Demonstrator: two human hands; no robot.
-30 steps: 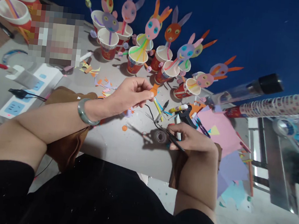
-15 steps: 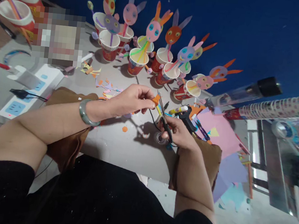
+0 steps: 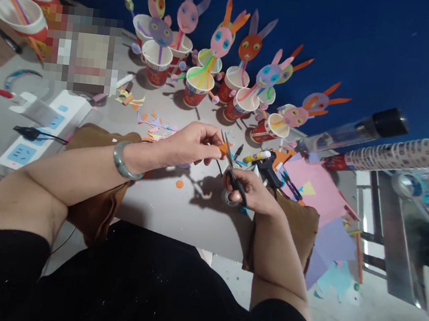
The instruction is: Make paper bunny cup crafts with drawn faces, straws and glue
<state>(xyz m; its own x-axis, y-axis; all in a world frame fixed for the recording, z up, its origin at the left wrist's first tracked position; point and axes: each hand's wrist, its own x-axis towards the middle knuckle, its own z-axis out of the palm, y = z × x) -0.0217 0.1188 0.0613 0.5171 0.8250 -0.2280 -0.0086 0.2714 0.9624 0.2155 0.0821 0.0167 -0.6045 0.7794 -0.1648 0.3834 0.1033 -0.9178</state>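
My left hand pinches a small piece of orange paper between thumb and fingers above the table. My right hand is closed round the black handles of a pair of scissors. The scissor blades point up and away from me, right at the orange paper, and look slightly apart. A small orange paper disc lies on the table below my left hand. Partly covered by my right hand, a roll of clear tape rests on the table.
Several paper cups with paper rabbit figures stand along the blue wall. Paper scraps lie left of centre. A glue gun and coloured paper sheets are at right. A white power strip sits left; a long cup stack lies right.
The scissors have shifted slightly left and their blades now overlap the orange paper. More of the paper shows beyond the blades. My left hand has hardly moved.
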